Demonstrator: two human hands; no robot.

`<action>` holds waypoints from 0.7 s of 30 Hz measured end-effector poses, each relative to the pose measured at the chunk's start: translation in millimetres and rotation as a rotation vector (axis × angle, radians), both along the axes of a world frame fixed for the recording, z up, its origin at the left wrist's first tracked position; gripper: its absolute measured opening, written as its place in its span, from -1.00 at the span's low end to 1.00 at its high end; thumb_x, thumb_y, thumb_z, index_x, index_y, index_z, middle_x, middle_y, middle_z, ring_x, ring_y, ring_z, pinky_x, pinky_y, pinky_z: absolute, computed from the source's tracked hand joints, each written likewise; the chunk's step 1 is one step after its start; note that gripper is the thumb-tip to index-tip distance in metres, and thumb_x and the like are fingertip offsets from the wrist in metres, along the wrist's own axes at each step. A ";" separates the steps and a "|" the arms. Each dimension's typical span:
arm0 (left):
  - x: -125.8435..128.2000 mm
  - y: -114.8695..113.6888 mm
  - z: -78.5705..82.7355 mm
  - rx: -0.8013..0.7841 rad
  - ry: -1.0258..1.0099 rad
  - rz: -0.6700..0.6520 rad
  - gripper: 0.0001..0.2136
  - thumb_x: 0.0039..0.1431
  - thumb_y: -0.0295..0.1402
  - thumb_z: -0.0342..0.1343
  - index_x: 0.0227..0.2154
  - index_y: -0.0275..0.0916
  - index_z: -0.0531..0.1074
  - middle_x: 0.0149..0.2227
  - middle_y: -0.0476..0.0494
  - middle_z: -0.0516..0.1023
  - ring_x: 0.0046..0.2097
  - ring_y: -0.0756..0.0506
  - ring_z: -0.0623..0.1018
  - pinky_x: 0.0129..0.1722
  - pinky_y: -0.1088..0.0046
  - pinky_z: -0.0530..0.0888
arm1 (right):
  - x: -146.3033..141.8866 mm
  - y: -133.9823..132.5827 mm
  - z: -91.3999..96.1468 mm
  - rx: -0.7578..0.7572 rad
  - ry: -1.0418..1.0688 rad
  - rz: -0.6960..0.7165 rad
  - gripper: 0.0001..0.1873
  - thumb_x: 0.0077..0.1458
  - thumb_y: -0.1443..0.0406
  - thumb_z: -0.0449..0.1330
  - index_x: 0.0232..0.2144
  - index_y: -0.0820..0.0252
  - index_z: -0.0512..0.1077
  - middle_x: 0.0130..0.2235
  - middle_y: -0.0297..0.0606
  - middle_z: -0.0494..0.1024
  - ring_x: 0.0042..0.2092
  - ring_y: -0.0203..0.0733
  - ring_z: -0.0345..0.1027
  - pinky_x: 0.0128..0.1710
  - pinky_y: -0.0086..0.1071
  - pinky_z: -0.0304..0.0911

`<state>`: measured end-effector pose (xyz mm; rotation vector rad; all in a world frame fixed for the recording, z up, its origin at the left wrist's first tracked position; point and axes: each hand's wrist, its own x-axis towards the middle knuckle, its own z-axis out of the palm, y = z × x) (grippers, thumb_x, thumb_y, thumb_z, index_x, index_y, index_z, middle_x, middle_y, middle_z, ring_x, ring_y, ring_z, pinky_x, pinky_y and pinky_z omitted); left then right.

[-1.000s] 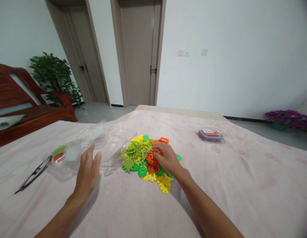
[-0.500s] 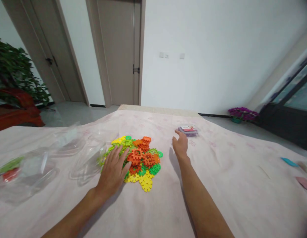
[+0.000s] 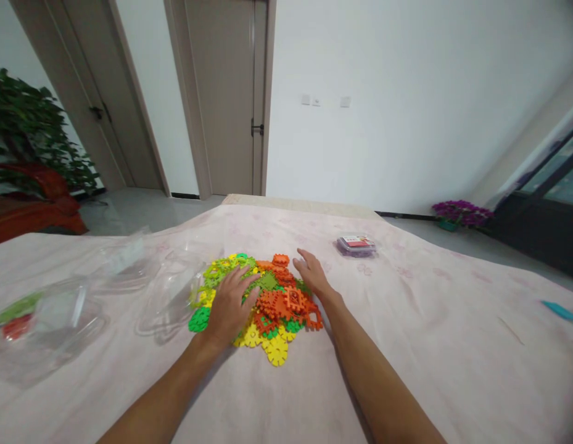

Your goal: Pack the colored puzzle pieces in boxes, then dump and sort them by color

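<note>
Your left hand (image 3: 231, 306), fingers apart, is covering the left of the colorful plastic pieces (image 3: 277, 303); your right hand (image 3: 316, 276), fingers parted, is flanking their right edge.

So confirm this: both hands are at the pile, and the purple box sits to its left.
One slip: in the head view, the purple box sits right of the pile, not left. The left hand and right hand are at the pile.
</note>
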<state>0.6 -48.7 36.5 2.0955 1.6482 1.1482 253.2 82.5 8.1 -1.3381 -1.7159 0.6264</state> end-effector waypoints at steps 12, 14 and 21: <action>-60.5 -13.0 -37.3 -0.137 0.315 0.355 -0.40 0.42 -0.08 -0.22 0.37 -0.32 0.20 0.40 -0.51 0.17 0.41 -0.41 0.16 0.34 -0.09 0.10 | -54.8 -11.8 29.5 -0.075 -0.142 0.634 -0.50 -0.09 0.31 0.28 -0.02 0.06 0.60 0.05 -0.27 0.63 0.10 0.03 0.46 0.21 -0.06 0.26; -62.0 -6.7 -35.2 -0.187 0.306 0.354 -0.38 0.42 -0.05 -0.22 0.39 -0.32 0.16 0.40 -0.54 0.14 0.42 -0.40 0.15 0.34 -0.08 0.09 | -54.0 -14.6 35.4 -0.100 -0.125 0.576 -0.56 -0.06 0.30 0.27 -0.07 0.07 0.62 0.00 -0.25 0.65 0.05 0.04 0.49 0.17 -0.07 0.29; -40.9 26.7 -22.8 -0.274 0.113 0.378 -0.41 0.31 0.02 -0.01 0.30 -0.16 0.32 0.37 -0.46 0.23 0.37 -0.43 0.23 0.33 -0.11 0.05 | -55.2 -41.5 36.9 -0.058 -0.174 0.411 -0.39 -0.09 0.12 0.42 0.06 0.05 0.55 0.10 -0.16 0.59 0.13 0.12 0.41 0.23 -0.03 0.21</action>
